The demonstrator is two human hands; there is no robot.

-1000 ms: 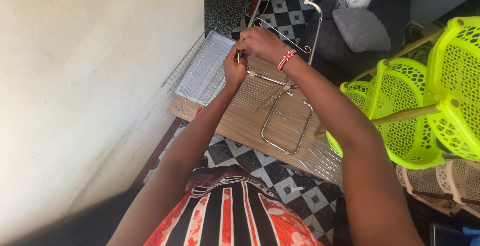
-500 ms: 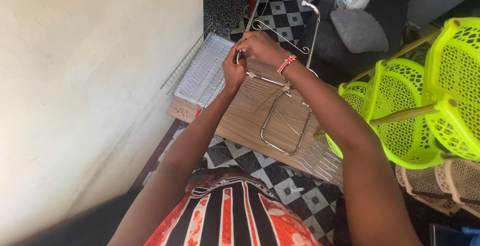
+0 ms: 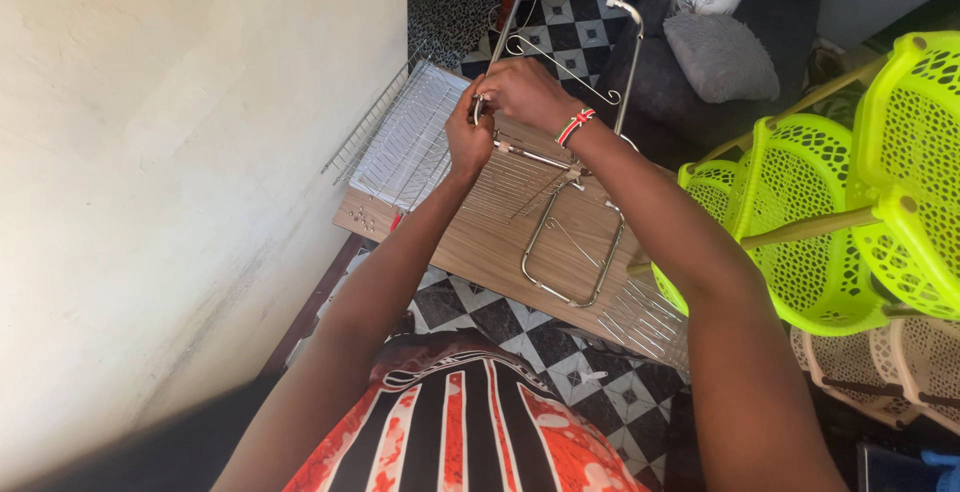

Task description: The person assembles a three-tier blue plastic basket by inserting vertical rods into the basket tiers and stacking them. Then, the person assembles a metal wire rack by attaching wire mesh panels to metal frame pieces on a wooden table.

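1. Checkered black-and-white floor lay under a low wooden board [image 3: 500, 242], with a pale wall to the left of it.
2. Since a second earlier, the hands had barely shifted; both stayed pinched at the same joint, so the fitting work looked unfinished.
3. Left hand [image 3: 468, 142] closed on the chrome tube frame [image 3: 520, 27] above the board's far edge.
4. Right hand [image 3: 525, 92] curled shut on the same frame; possibly gripping a small fastener, unclear.
5. Counted: two wire racks [image 3: 405, 142], one chrome loop [image 3: 570, 252] on the board, three lime perforated baskets [image 3: 800, 242] right of it, one grey cushion [image 3: 720, 57] beyond it.
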